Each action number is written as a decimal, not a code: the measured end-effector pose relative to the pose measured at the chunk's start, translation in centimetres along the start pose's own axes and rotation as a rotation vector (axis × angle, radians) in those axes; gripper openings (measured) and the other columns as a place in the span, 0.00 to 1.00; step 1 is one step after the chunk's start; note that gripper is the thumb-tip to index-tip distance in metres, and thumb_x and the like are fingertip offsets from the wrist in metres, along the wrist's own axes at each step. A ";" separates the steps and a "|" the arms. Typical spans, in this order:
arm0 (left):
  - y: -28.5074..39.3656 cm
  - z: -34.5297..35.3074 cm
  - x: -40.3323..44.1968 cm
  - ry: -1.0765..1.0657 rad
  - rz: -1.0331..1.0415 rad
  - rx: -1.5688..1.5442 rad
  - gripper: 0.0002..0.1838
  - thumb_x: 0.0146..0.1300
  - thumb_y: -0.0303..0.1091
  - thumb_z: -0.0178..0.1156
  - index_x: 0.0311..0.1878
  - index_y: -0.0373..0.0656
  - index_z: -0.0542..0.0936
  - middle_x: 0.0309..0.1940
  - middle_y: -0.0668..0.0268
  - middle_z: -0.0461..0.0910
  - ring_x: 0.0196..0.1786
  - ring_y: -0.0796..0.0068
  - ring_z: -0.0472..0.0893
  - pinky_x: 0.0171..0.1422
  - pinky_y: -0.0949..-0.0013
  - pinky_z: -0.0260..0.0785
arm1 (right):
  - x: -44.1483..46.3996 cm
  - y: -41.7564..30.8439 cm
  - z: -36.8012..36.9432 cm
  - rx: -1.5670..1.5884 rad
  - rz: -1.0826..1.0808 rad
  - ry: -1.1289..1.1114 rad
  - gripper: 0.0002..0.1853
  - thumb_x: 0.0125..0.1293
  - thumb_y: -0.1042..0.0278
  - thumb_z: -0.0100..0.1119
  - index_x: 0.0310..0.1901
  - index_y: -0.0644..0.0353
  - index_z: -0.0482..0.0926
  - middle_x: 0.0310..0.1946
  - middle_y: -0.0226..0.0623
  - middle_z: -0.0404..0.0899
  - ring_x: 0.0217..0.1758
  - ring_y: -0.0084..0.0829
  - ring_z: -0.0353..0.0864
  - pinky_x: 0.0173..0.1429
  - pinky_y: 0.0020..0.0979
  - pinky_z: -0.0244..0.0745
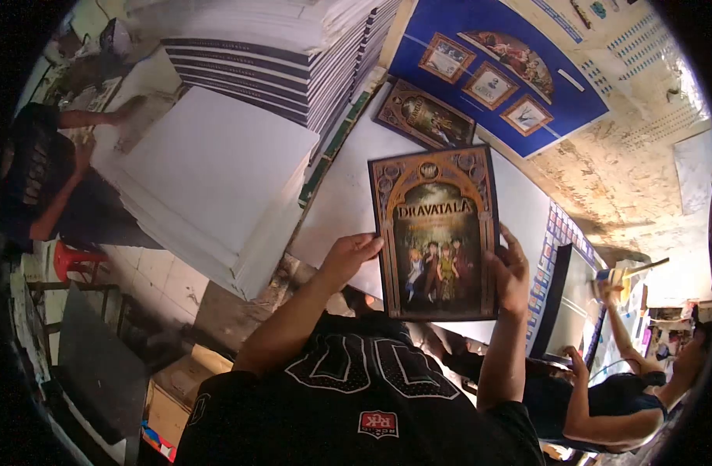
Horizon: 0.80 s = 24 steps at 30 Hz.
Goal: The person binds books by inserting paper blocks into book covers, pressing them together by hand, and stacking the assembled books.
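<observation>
A dark book (436, 233) with an ornate brown frame, the word DRAVATALA and several drawn figures on its cover is held up over the white tabletop (352, 186). My left hand (351, 258) grips its left edge, fingers closed. On the right edge, my right hand (510, 272) holds it with the thumb on the cover. Just behind it lies a second, similar book (426, 115), partly covered by the held one.
Tall stacks of dark-edged sheets (247, 74) and a pile of white sheets (224, 147) stand left. A blue poster (496, 70) is behind. One person (604, 404) works at right, another (41, 171) sits at left. A red stool (72, 260) stands there.
</observation>
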<state>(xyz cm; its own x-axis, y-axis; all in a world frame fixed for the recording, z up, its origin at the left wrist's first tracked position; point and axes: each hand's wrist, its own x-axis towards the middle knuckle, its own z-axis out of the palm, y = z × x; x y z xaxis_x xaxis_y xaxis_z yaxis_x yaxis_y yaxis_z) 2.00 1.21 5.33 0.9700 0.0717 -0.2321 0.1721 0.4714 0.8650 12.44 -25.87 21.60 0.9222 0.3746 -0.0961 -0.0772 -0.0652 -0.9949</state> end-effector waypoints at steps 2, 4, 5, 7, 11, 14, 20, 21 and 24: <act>0.9 0.4 0.1 -0.001 -0.144 0.120 0.17 0.70 0.43 0.62 0.51 0.38 0.82 0.45 0.68 0.83 0.49 0.77 0.79 0.61 0.67 0.70 | 0.4 2.3 -1.2 0.001 0.049 -0.012 0.29 0.67 0.83 0.55 0.69 0.67 0.62 0.49 0.47 0.82 0.49 0.30 0.83 0.52 0.27 0.80; -1.2 0.0 0.5 0.037 -0.147 0.096 0.16 0.69 0.41 0.63 0.49 0.37 0.82 0.42 0.68 0.83 0.46 0.78 0.78 0.58 0.69 0.69 | 1.2 4.0 -1.6 0.058 0.067 -0.057 0.29 0.66 0.84 0.56 0.68 0.67 0.63 0.48 0.47 0.83 0.48 0.30 0.83 0.52 0.28 0.80; -1.8 0.6 0.6 0.063 -0.102 0.073 0.15 0.70 0.39 0.63 0.49 0.35 0.82 0.40 0.68 0.83 0.45 0.79 0.78 0.57 0.70 0.69 | 1.5 3.8 -2.0 0.085 0.100 -0.062 0.30 0.64 0.83 0.59 0.67 0.68 0.63 0.45 0.44 0.83 0.43 0.27 0.83 0.49 0.27 0.79; -2.5 1.2 1.2 0.062 -0.060 0.057 0.13 0.70 0.35 0.62 0.49 0.34 0.82 0.40 0.68 0.83 0.45 0.80 0.77 0.55 0.72 0.69 | 2.5 3.9 -3.1 0.041 0.105 -0.082 0.29 0.64 0.82 0.59 0.67 0.69 0.63 0.44 0.42 0.83 0.41 0.25 0.81 0.46 0.26 0.78; -2.0 1.9 3.1 0.114 -0.067 0.154 0.13 0.70 0.35 0.62 0.48 0.34 0.82 0.40 0.69 0.82 0.45 0.81 0.76 0.54 0.73 0.68 | 5.6 3.5 -5.0 -0.059 0.162 -0.197 0.24 0.63 0.84 0.60 0.61 0.70 0.67 0.39 0.37 0.82 0.37 0.20 0.78 0.42 0.24 0.74; -2.5 1.7 4.4 0.169 0.001 0.178 0.13 0.70 0.36 0.62 0.47 0.34 0.81 0.39 0.70 0.81 0.44 0.80 0.75 0.53 0.74 0.67 | 6.3 3.0 -5.7 -0.067 0.159 -0.252 0.18 0.61 0.86 0.62 0.52 0.69 0.71 0.38 0.36 0.81 0.39 0.22 0.78 0.42 0.25 0.75; 0.4 1.5 5.7 0.153 -0.057 0.310 0.13 0.70 0.36 0.62 0.46 0.33 0.81 0.39 0.70 0.80 0.44 0.80 0.74 0.53 0.73 0.66 | 8.3 3.8 -6.9 -0.048 0.119 -0.355 0.15 0.59 0.85 0.65 0.43 0.64 0.71 0.34 0.32 0.78 0.36 0.21 0.76 0.40 0.27 0.73; 0.6 1.7 5.8 0.147 -0.021 0.306 0.13 0.70 0.36 0.61 0.46 0.33 0.81 0.39 0.70 0.80 0.44 0.80 0.74 0.53 0.73 0.66 | 8.5 4.1 -7.1 -0.037 0.122 -0.349 0.15 0.59 0.85 0.65 0.43 0.64 0.71 0.34 0.32 0.78 0.36 0.21 0.76 0.40 0.27 0.73; 1.1 2.2 6.0 0.143 -0.005 0.311 0.13 0.70 0.36 0.61 0.47 0.34 0.81 0.39 0.70 0.80 0.44 0.81 0.74 0.53 0.73 0.66 | 8.8 5.2 -7.8 -0.011 0.112 -0.350 0.16 0.58 0.85 0.65 0.43 0.63 0.70 0.33 0.30 0.76 0.36 0.21 0.75 0.41 0.27 0.72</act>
<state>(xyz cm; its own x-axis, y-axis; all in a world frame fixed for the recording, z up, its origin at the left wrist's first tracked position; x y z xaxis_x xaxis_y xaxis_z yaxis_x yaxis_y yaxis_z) 8.41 0.26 5.85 0.9389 0.2030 -0.2780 0.2425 0.1831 0.9527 23.16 -30.14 15.81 0.7223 0.6584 -0.2115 -0.1647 -0.1332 -0.9773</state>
